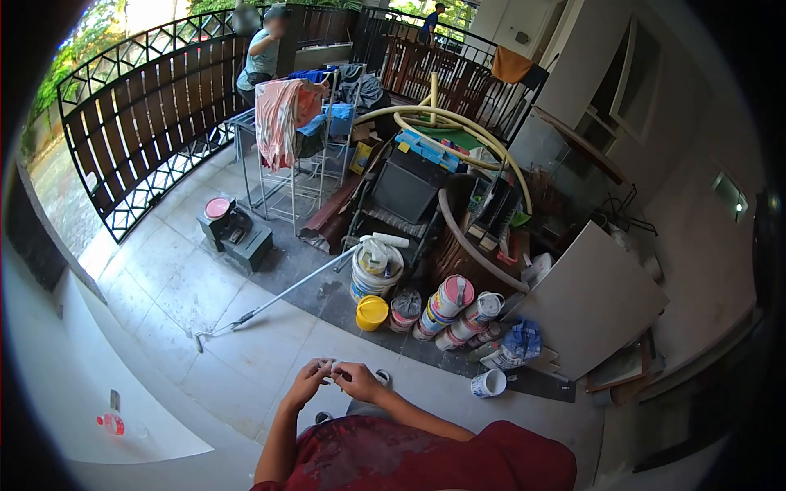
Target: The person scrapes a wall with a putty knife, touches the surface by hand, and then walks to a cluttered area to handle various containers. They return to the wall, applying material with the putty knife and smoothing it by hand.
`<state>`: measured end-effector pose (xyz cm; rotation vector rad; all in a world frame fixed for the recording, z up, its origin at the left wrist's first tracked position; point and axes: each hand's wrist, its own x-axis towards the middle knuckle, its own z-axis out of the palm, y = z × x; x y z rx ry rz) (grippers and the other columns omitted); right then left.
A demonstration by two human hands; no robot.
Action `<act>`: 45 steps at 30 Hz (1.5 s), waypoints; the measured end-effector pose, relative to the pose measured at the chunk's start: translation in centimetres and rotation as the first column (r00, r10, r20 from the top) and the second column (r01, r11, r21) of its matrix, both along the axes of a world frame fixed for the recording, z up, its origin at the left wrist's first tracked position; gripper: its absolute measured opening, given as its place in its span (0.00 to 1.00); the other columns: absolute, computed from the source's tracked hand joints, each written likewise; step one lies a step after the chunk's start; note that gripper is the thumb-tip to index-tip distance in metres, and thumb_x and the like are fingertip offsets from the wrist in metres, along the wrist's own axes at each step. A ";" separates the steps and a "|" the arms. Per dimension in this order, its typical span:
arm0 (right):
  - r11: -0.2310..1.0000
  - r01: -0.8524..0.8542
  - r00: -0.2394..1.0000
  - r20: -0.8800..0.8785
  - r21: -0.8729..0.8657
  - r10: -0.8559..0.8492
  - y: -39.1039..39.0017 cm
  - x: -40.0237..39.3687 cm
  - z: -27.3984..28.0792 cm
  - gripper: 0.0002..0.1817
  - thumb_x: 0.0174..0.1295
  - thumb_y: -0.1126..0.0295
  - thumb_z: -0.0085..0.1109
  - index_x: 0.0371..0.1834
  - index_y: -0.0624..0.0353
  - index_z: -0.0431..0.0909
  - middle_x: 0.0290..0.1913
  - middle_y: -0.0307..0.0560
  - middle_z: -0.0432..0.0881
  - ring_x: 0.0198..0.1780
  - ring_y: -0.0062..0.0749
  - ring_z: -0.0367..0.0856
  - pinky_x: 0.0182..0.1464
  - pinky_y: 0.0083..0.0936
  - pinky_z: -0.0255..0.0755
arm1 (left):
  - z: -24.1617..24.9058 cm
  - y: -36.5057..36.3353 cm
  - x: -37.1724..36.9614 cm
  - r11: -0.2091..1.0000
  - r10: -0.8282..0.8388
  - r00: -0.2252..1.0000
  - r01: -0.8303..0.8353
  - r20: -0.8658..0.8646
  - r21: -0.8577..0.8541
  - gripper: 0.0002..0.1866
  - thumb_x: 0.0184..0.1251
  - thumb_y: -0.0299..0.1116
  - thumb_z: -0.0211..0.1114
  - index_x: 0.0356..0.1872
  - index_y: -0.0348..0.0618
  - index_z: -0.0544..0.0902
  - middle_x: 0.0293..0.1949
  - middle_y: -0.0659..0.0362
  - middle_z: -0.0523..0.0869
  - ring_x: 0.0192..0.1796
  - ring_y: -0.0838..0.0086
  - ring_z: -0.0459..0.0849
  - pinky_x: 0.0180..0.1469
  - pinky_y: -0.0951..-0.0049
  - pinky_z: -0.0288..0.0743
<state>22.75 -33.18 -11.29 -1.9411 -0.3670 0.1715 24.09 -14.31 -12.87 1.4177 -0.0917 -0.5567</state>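
My left hand (308, 383) and my right hand (357, 382) meet in front of my body, fingers pinched together. Something small and whitish shows between the fingertips, too small to name. Both hands are closed around that spot, and pale dust seems to cover the left fingertips. Beyond them on the tiles stand a yellow bucket (372, 313) and a larger white bucket (377, 282) with a paint roller (385, 240) across its top. A roller pole (282, 295) slants from the bucket down to the floor.
Several paint pails (446, 304) line the dark floor strip, with a white tub (489, 384) nearby. A large board (594, 303) leans at right. A laundry rack (286, 176) stands before the gate (155, 114). One person (259, 61) is near it; another person (431, 24) is farther back.
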 end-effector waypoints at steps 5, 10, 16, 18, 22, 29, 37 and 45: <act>1.000 0.010 1.000 -0.006 -0.010 -0.010 0.2 0.1 0.2 0.09 0.68 0.69 0.60 0.39 0.64 0.80 0.23 0.40 0.77 0.24 0.19 0.72 0.29 0.24 0.68 | 0.0 -0.1 -0.1 0.999 0.005 1.000 -0.005 0.004 -0.033 0.21 0.78 0.46 0.56 0.59 0.39 0.78 0.49 0.57 0.84 0.50 0.74 0.82 0.51 0.71 0.77; 1.000 0.002 0.999 -0.034 0.009 -0.002 0.3 0.0 0.3 0.09 0.69 0.68 0.60 0.40 0.64 0.80 0.22 0.39 0.76 0.24 0.19 0.71 0.29 0.24 0.67 | 0.4 -0.1 -0.2 1.000 -0.017 1.000 0.017 -0.004 -0.004 0.23 0.79 0.46 0.54 0.60 0.36 0.77 0.52 0.56 0.83 0.53 0.72 0.81 0.54 0.70 0.76; 1.000 -0.017 0.999 -0.035 -0.002 0.017 0.3 0.0 -0.1 0.09 0.69 0.68 0.60 0.41 0.64 0.80 0.23 0.39 0.77 0.24 0.19 0.72 0.29 0.24 0.68 | 0.4 0.0 -0.3 1.000 -0.020 1.000 0.020 0.000 -0.003 0.23 0.79 0.46 0.54 0.59 0.37 0.78 0.52 0.56 0.83 0.53 0.72 0.81 0.54 0.69 0.76; 1.000 -0.018 0.999 -0.050 0.010 0.018 0.3 -0.1 -0.2 0.08 0.69 0.69 0.60 0.41 0.64 0.80 0.23 0.38 0.77 0.24 0.18 0.72 0.29 0.24 0.68 | 0.4 0.0 -0.3 1.000 -0.026 1.000 0.027 0.002 -0.004 0.23 0.79 0.46 0.54 0.59 0.37 0.77 0.52 0.56 0.83 0.53 0.72 0.81 0.54 0.69 0.76; 0.999 -0.021 0.997 -0.073 0.033 0.024 0.1 0.0 -0.5 0.08 0.69 0.69 0.59 0.42 0.64 0.80 0.23 0.38 0.78 0.24 0.17 0.73 0.29 0.23 0.69 | -0.1 -0.1 -0.2 0.999 -0.037 0.999 0.037 -0.004 -0.019 0.22 0.79 0.46 0.54 0.60 0.37 0.77 0.52 0.56 0.83 0.53 0.72 0.81 0.55 0.69 0.76; 0.998 -0.038 0.997 -0.061 0.040 0.040 -0.1 -0.2 -0.6 0.07 0.69 0.70 0.58 0.42 0.64 0.80 0.25 0.37 0.78 0.25 0.16 0.74 0.29 0.22 0.69 | 0.1 -0.3 -0.5 0.996 -0.006 1.000 0.004 -0.021 -0.094 0.19 0.79 0.43 0.54 0.58 0.39 0.77 0.50 0.58 0.84 0.51 0.73 0.81 0.54 0.70 0.76; 0.996 -0.042 0.997 -0.057 0.079 0.047 -0.3 -0.4 -0.5 0.06 0.69 0.72 0.57 0.43 0.63 0.80 0.26 0.35 0.77 0.27 0.15 0.72 0.30 0.20 0.67 | 0.0 -0.6 -0.5 0.992 -0.025 0.999 0.020 -0.036 -0.125 0.17 0.79 0.39 0.52 0.59 0.39 0.77 0.50 0.58 0.84 0.51 0.73 0.81 0.55 0.70 0.75; 0.996 -0.037 0.998 -0.051 0.086 0.041 -0.3 -0.6 0.2 0.07 0.69 0.71 0.58 0.43 0.63 0.80 0.26 0.34 0.76 0.27 0.14 0.70 0.29 0.20 0.66 | 0.0 -0.6 -0.5 0.994 -0.033 0.999 0.029 -0.031 -0.108 0.16 0.79 0.37 0.52 0.58 0.38 0.77 0.49 0.58 0.84 0.51 0.73 0.81 0.55 0.69 0.75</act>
